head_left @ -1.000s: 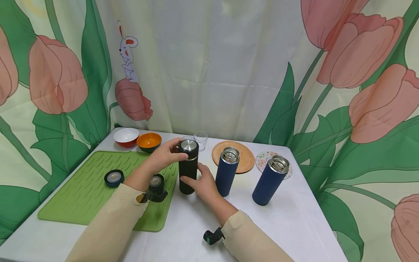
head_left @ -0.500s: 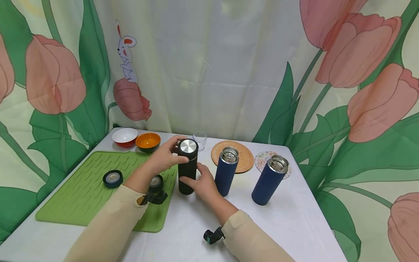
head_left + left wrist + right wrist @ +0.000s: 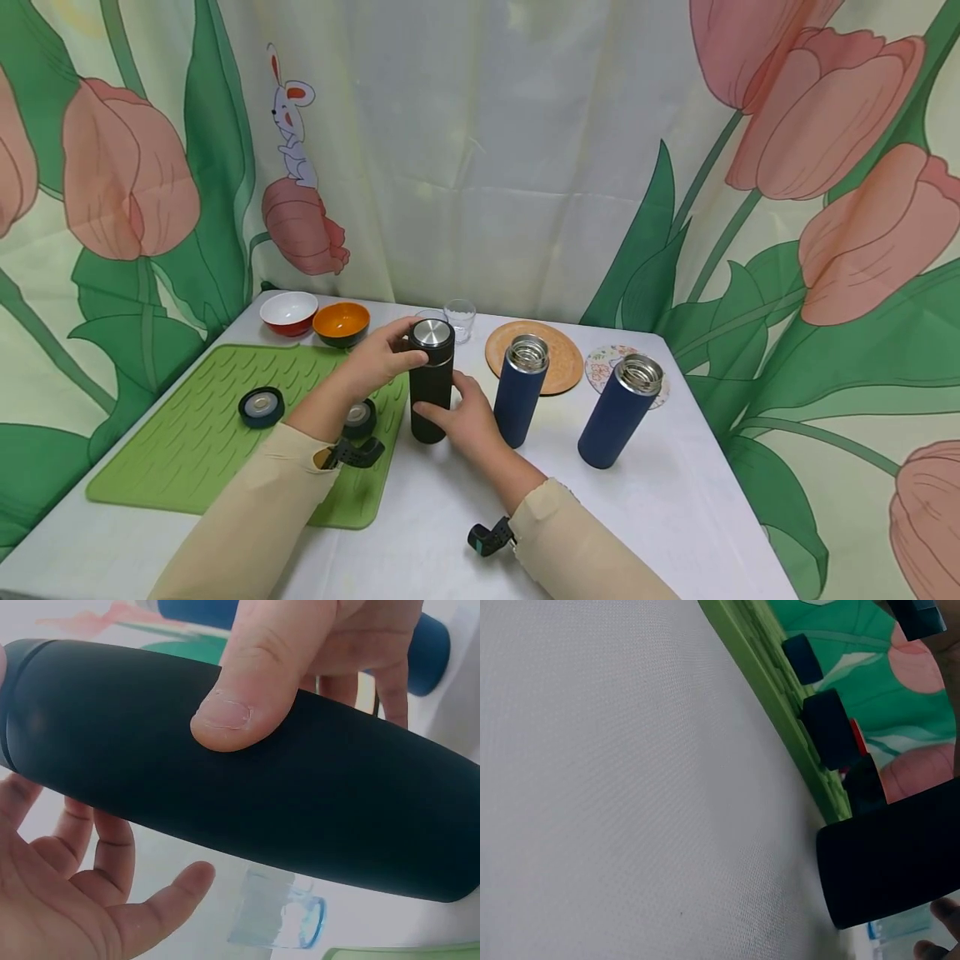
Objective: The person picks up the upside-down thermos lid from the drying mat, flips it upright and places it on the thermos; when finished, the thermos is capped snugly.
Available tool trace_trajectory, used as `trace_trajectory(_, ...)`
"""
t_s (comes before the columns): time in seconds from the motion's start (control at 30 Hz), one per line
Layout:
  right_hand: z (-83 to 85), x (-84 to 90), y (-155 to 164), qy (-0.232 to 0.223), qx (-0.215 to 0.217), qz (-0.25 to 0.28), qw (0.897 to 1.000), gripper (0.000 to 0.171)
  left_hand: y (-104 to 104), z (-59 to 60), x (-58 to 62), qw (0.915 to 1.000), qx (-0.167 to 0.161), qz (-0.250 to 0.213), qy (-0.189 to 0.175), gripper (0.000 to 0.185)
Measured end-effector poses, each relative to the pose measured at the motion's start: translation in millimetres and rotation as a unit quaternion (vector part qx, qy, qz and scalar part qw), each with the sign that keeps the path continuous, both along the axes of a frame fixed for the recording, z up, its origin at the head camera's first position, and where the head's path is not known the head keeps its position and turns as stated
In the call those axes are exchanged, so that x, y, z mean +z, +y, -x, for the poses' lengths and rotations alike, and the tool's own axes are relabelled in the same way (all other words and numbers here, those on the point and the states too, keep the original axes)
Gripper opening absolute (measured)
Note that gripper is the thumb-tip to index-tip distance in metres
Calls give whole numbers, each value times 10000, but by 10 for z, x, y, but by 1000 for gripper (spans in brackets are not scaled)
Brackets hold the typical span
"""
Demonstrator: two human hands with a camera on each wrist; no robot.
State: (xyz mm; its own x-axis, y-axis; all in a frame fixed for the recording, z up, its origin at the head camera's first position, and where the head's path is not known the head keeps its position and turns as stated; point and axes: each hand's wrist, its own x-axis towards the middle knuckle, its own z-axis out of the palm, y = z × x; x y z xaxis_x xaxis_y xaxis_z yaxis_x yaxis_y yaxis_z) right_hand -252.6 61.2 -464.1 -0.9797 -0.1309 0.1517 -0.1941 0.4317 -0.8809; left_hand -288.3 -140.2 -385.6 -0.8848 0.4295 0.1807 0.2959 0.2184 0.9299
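Observation:
A black thermos flask [image 3: 431,385] with a silver-topped lid [image 3: 432,333] stands upright on the white table, just right of the green mat. My left hand [image 3: 381,360] holds it near the top, thumb in front just below the lid's rim. Lower down, my right hand [image 3: 474,423] grips the body from the right. In the left wrist view, the right thumb lies across the flask [image 3: 247,787]. Two dark blue flasks [image 3: 519,400] [image 3: 617,415] without lids stand to the right. On the mat lie two dark lids [image 3: 262,407] [image 3: 359,418], the nearer one partly behind my left wrist.
The green ridged mat [image 3: 180,450] covers the table's left part. Behind it are a white-and-red bowl [image 3: 289,313] and an orange bowl [image 3: 342,322]. Clear glasses [image 3: 461,320] stand behind the black flask. A round wooden board [image 3: 564,360] and a floral plate [image 3: 602,367] lie at the back right.
Both hands stay on the black flask, which stands in the same place. Only a slight shift of the whole head view shows.

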Motion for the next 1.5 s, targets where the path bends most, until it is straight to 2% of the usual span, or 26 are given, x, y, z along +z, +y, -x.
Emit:
trace_trajectory(0.07,2,0,7,4,-18,7,10000,63,-1,0,-3,10000,-17,21,-25,64)
trace_trajectory(0.17,-5,4,16,1,-14,-17,10000,64,16,-41,5,9996,162,219,55,63)
trace_trajectory(0.23,-13,4,23,38,8,-31,10000,62,78,-112,33,9976,552,378,170,63)
trace_trajectory(0.3,-23,10,31,108,-3,-46,9999,60,193,-201,72,9914,1123,582,335,67)
trace_trajectory(0.43,-35,31,47,246,-110,-101,9996,56,477,-352,151,9680,2282,920,500,88)
trace_trajectory(0.5,-30,40,46,283,-110,-123,9995,55,547,-371,163,9593,2571,1022,570,91)
trace_trajectory(0.53,-31,47,46,263,-102,-114,9995,55,554,-367,164,9576,2619,1038,604,89)
trace_trajectory(0.63,-18,62,41,284,-46,-109,9995,56,469,-299,171,9613,2382,1187,711,80)
trace_trajectory(0.7,-13,74,43,300,-54,-113,9995,56,366,-222,200,9705,1926,1267,709,74)
trace_trajectory(0.8,2,87,48,338,-92,-117,9993,57,216,-89,269,9833,1046,1341,653,70)
trace_trajectory(0.87,7,100,50,308,-119,-103,9994,58,152,-13,316,9885,534,1306,547,69)
trace_trajectory(0.93,11,108,52,285,-119,-93,9995,58,122,26,345,9896,269,1322,498,67)
trace_trajectory(1.0,15,112,55,288,-121,-127,9994,58,127,14,356,9889,273,1371,500,65)
trace_trajectory(1.07,16,110,57,312,-120,-157,9993,58,161,-40,347,9872,456,1421,558,67)
trace_trajectory(1.23,-8,51,47,243,-122,-293,9992,56,319,-271,292,9720,1500,1696,630,84)
trace_trajectory(1.33,-34,11,29,156,-78,-338,9993,56,394,-372,251,9607,2057,1747,650,86)
trace_trajectory(1.4,-44,4,20,134,-62,-337,9993,55,404,-395,233,9588,2160,1698,728,81)
trace_trajectory(1.5,-32,24,25,175,-62,-282,9994,54,350,-359,253,9656,1835,1649,823,73)
